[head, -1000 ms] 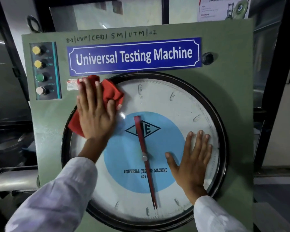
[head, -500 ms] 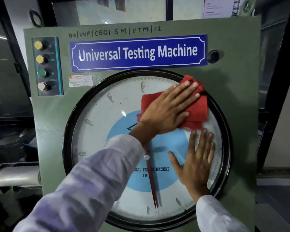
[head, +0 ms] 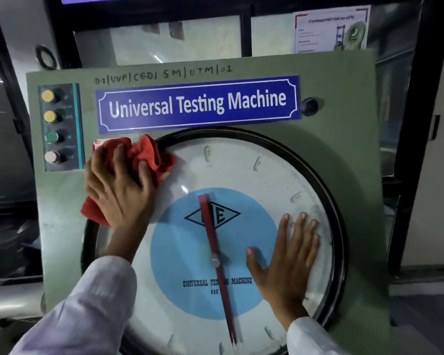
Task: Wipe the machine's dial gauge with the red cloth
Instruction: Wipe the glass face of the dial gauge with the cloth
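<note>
Dial gauge [head: 241,175], round, glass-fronted, black-rimmed on the green panel, is braced by the flat open right hand [head: 287,262] while the crumpled red cloth [head: 149,155], pressed under the left hand [head: 118,185] at the upper-left rim, may bunch and skip glass.

Dim indoor light with a cool cast. A small white glare spot sits on the dial [head: 215,226] glass, up and left of the blue centre. The left hand [head: 118,185] and red cloth [head: 144,155] are smeared by motion blur; the right hand [head: 287,262] is sharper. Soft shadows fall beside both hands. Wide-angle bowing bends the green panel [head: 344,98] edges, and the dark corners lose detail.
</note>
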The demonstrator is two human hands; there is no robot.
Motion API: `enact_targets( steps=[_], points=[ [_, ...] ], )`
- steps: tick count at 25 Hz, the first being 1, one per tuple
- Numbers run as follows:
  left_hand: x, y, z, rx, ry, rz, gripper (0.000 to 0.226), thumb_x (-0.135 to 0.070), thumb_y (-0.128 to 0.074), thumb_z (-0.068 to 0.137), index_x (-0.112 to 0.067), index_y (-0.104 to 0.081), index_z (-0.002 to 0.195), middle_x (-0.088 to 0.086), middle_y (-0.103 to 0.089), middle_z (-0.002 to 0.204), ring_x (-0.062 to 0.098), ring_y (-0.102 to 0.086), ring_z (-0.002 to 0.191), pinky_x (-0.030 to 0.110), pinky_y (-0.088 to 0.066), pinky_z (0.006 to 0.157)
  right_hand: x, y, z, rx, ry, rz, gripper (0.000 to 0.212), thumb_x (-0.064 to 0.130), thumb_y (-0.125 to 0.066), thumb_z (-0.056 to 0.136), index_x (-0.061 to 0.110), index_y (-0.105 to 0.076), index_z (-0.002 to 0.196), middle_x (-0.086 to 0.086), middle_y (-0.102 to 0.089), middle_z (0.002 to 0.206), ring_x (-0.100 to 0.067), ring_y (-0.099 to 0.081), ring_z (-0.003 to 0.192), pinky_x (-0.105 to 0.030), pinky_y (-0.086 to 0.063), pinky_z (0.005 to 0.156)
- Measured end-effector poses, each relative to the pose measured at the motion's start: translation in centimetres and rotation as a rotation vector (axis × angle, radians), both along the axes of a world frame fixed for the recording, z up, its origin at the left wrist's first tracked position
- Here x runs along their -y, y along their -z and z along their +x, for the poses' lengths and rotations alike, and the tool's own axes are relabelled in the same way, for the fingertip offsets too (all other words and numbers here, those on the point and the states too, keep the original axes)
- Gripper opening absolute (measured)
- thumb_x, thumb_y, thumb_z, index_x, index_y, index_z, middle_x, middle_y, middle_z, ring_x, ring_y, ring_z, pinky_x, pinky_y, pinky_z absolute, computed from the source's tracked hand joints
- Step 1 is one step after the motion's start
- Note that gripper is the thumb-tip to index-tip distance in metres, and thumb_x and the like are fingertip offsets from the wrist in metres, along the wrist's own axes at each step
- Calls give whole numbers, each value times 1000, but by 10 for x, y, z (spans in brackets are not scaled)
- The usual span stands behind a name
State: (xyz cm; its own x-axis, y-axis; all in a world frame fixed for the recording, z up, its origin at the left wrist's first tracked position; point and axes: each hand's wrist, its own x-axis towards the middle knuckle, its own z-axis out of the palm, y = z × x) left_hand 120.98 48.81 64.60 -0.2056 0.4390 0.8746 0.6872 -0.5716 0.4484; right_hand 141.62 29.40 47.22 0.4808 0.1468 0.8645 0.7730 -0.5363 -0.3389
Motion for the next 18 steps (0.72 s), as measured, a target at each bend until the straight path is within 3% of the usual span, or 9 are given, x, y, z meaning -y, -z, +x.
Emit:
enact_targets(
  steps=[2, 4, 8, 14, 16, 18],
  points=[
    [11, -19, 23, 18, -26, -38, 49, -50, -47, 99, -21, -52, 139, 13, -47, 151, 45, -38, 143, 57, -33, 115, 0, 2, 1, 2, 1, 1, 102, 77, -34, 95, 10, -15, 170, -24, -10, 178, -44, -4, 166, -61, -10, 133],
    [26, -37, 48, -97, 7, 27, 48, -51, -44, 100, -19, -54, 135, 11, -52, 144, 46, -42, 139, 57, -36, 112, -1, 4, -1, 18, 3, -3, 102, 76, -37, 96, 9, -16, 170, -25, -10, 178, -45, -5, 166, -62, -12, 133],
    [69, -58, 110, -410, 160, 289, 52, -50, -44, 103, -17, -56, 142, 9, -56, 146, 47, -44, 139, 54, -35, 113, 0, 4, -2, 16, -7, 4, 100, 75, -36, 96, 10, -17, 170, -24, -8, 178, -45, -6, 166, -64, -15, 132],
    [132, -25, 189, -984, 374, 681, 54, -48, -41, 106, -13, -59, 144, 13, -57, 149, 48, -38, 147, 55, -22, 127, 1, 3, -1, 7, -33, 20, 100, 76, -36, 96, 12, -18, 170, -20, -9, 179, -42, -6, 166, -63, -15, 132],
    [126, -33, 181, -984, 360, 701, 56, -52, -44, 105, -16, -59, 145, 13, -58, 148, 47, -42, 146, 55, -23, 126, 2, 4, -1, 13, -33, 27, 100, 75, -39, 95, 11, -20, 170, -20, -10, 179, -41, -7, 166, -63, -15, 132],
    [103, -47, 156, -800, 284, 604, 58, -56, -46, 103, -19, -60, 145, 13, -60, 147, 45, -46, 144, 55, -25, 125, 2, 4, -1, 17, -50, 42, 99, 74, -41, 95, 10, -22, 169, -21, -12, 178, -42, -7, 166, -63, -15, 132]
  ],
)
